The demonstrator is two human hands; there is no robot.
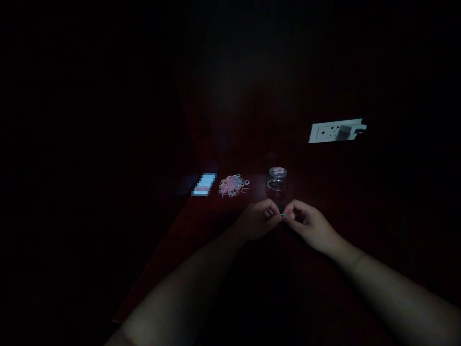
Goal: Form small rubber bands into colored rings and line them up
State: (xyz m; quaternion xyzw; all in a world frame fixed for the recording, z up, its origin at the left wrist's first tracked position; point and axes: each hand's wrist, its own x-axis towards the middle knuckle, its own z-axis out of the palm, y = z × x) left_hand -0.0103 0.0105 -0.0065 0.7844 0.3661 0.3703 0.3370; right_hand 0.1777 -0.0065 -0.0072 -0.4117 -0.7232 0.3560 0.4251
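- A multicoloured pile of small, thin bands [233, 186] lay loose, outside the jar.
- The left hand [257, 221] pinched a thin green band [283, 215].
- The clear, round jar [277, 185] stood lidded.
- The right hand [312, 226] pinched the green band too.

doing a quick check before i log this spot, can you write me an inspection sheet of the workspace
surface: dark reddish tabletop, left edge visible, much of it in shadow
things: green band between the fingertips; pile of small coloured bands; clear jar with its lid on, upright
clutter: lit screen, blurred, left of the pile
hands: left hand and right hand both pinch the green band
cables: white plug; lead too dark to trace
surroundings: wall socket, dim light
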